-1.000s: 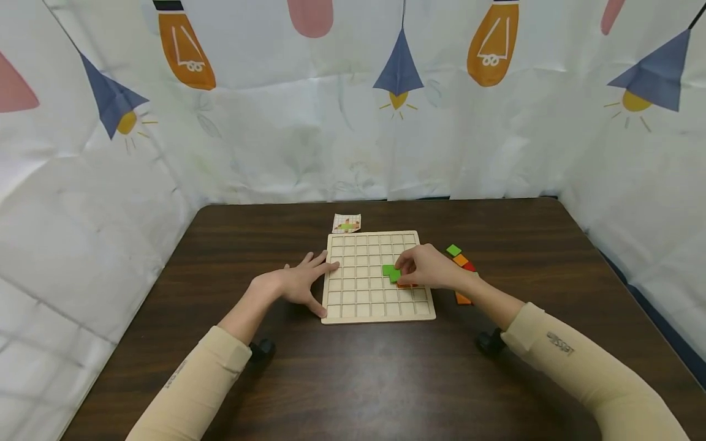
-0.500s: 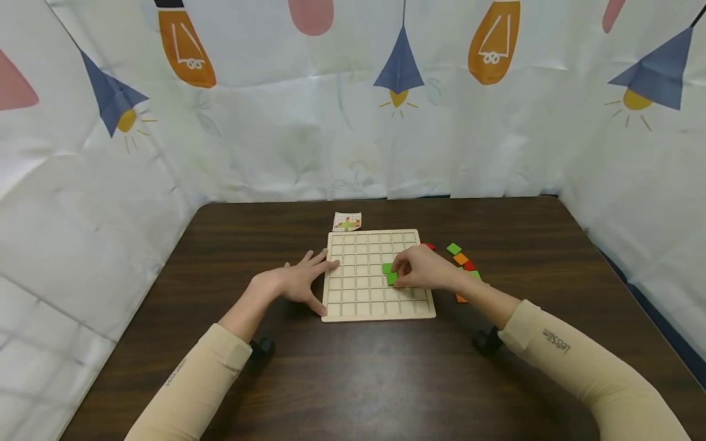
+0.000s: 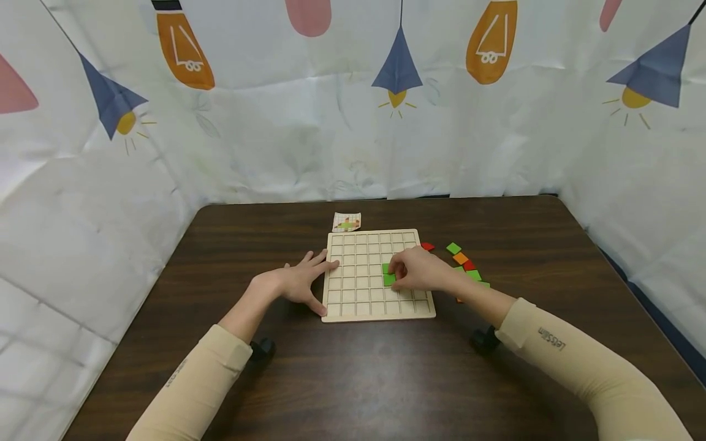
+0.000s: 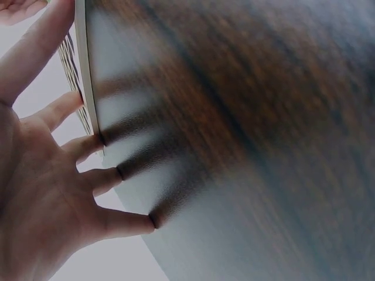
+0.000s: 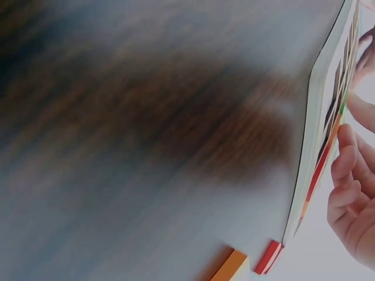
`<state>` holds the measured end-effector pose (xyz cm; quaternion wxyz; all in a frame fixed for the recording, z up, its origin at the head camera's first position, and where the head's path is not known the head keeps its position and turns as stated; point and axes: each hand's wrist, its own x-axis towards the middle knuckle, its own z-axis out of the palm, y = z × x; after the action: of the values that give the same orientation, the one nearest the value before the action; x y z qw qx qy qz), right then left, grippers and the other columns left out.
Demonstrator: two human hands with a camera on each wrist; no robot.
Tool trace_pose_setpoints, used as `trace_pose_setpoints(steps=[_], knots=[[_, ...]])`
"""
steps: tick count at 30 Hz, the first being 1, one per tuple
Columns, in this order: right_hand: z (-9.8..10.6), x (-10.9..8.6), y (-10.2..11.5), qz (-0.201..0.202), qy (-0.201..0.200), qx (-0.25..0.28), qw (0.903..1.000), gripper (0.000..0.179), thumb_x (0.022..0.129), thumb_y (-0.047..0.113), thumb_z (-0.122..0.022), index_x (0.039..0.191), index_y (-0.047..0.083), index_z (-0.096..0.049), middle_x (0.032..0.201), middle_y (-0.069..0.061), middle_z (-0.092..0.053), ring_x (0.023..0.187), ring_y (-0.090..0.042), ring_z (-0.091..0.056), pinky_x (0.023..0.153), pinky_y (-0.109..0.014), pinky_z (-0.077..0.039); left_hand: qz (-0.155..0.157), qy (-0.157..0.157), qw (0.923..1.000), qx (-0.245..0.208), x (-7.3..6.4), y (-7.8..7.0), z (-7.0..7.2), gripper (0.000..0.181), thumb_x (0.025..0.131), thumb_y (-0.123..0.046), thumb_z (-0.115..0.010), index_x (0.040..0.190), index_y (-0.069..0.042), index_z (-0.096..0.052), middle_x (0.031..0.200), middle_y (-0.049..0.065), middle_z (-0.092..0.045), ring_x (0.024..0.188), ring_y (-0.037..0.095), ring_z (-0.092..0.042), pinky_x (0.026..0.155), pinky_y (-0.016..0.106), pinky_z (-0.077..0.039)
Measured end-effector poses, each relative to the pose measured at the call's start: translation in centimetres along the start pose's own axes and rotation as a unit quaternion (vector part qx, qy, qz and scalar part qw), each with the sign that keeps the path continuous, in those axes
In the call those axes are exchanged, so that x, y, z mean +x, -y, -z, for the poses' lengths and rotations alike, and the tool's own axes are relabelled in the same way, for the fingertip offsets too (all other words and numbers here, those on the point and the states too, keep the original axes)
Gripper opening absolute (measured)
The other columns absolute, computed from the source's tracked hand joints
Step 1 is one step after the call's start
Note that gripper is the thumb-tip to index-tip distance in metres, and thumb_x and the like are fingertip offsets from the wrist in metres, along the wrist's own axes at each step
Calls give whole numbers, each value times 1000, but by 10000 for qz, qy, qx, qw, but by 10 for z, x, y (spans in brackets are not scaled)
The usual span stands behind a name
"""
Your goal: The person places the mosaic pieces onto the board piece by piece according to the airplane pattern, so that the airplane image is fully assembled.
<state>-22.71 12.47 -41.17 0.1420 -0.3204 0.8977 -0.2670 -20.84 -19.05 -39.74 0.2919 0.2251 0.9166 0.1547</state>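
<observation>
A pale wooden grid board lies mid-table in the head view. My left hand is spread along its left edge; thumb and index finger touch the rim, while other fingertips reach the tabletop in the left wrist view. Over the board's right half, my right hand has curled fingers, with thumb and forefinger at the edges of a green square tile. Just behind that tile sits another green tile. The right hand covers the cells beyond; orange and a red tile show beside its fingers in the right wrist view.
A small pattern card lies behind the board. Loose tiles in green, orange and red are scattered right of the board, partly behind the right forearm. A red tile lies against the board's right edge.
The right hand has shifted slightly left and toward the front with the green tile, which has gone from askew to lined up below the other green tile. The left hand stays put.
</observation>
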Motion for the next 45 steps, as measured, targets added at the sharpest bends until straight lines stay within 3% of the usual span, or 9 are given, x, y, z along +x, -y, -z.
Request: trace_pose_setpoints(steps=[8,15,25,30,37,45], knots=[[11,-11,-18,138,-293,308,9990,26,85,15,-86,105,5,-73,76,5,-65,69,-12,-60,67,-31,-52,12,-13,10000,-1,2,1,-1,115,80,-49,-88,167,-21,-18,171,11,9,154,40,11,108,81,-3],[31,-21,-40,-355,-561,425,9969,23,89,16,-83,106,3,-73,79,2,-66,71,-17,-60,68,-33,-53,54,-21,10000,12,1,1,0,116,79,-50,-88,167,-21,-19,172,11,8,155,39,11,109,80,-4],[53,-34,-75,-1126,-1028,574,9866,25,93,19,-79,112,2,-73,90,-4,-68,78,-23,-61,68,-36,-52,7,23,10000,-79,-1,0,0,115,80,-47,-88,167,-20,-18,171,13,9,154,41,12,108,81,-3],[64,-40,-89,-1266,-1138,581,9837,27,95,19,-76,113,0,-72,92,-6,-69,76,-24,-62,67,-37,-50,-17,-8,10000,-80,0,1,0,115,80,-47,-88,167,-19,-18,171,14,8,154,42,11,107,82,-3],[70,-47,-103,-1466,-1135,392,9819,26,96,16,-74,114,-2,-71,92,-8,-69,77,-23,-62,69,-36,-51,-25,-23,10000,-48,1,1,0,115,80,-47,-88,167,-19,-18,171,14,8,154,42,11,107,82,-4],[76,-51,-110,-1644,-696,441,9829,26,98,1,-61,122,-2,-69,99,-13,-68,78,-25,-57,67,-36,-46,-4,3,10000,-42,0,0,0,115,80,-46,-88,167,-20,-18,171,13,9,154,41,11,107,81,-3]])
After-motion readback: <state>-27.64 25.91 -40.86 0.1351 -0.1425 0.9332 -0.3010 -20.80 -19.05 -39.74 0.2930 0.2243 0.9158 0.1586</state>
